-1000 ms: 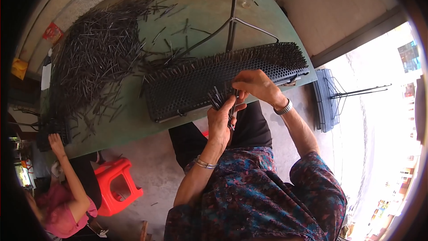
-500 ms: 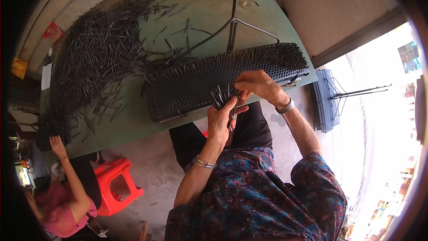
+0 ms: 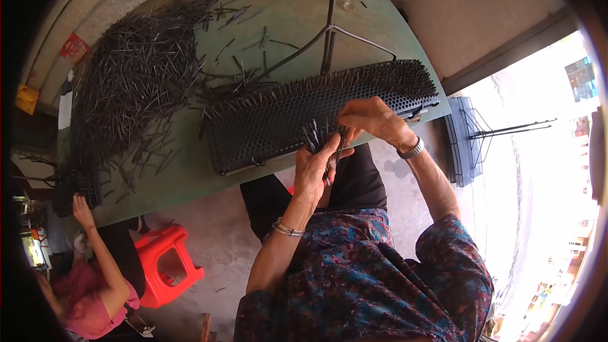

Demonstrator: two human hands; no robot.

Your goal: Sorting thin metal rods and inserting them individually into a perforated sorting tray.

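In the head view, the left hand (image 3: 310,170) curls round a bunch of dark sticks (image 3: 312,133); the right hand (image 3: 375,120), at two o'clock from it, has thumb and fingers pressed together, seemingly pinching one stick beside the bunch; both hands hang over the near edge of a black perforated tray (image 3: 253,133), its far rows studded with upright sticks, lying at twelve o'clock on the green worktop (image 3: 183,180); a loose heap of sticks (image 3: 145,63) spreads at ten o'clock; a red stool (image 3: 168,272) stands at eight.
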